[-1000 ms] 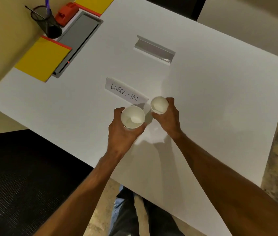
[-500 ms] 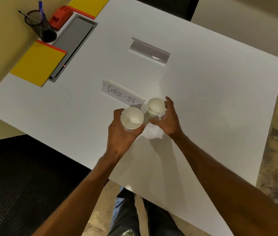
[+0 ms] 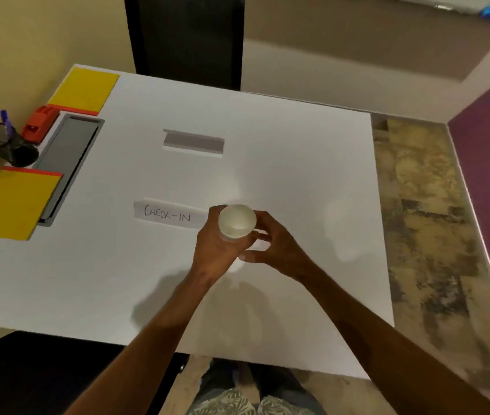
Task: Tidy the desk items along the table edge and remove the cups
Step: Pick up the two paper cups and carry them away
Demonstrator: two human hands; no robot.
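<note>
We've nested the white paper cups (image 3: 237, 223), left hand (image 3: 218, 250) gripping them, right hand (image 3: 278, 248) grip unclear, ready for removal.

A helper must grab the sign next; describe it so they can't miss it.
On the white table, look mid-surface, just left of the held cup. The paper strip there reads CHECK-IN in handwriting; the grey holder farther back is blank.

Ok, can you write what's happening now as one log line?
left hand: grips white cup | right hand: against cup's side, grip unclear | CHECK-IN sign: on table, beside cup
</note>
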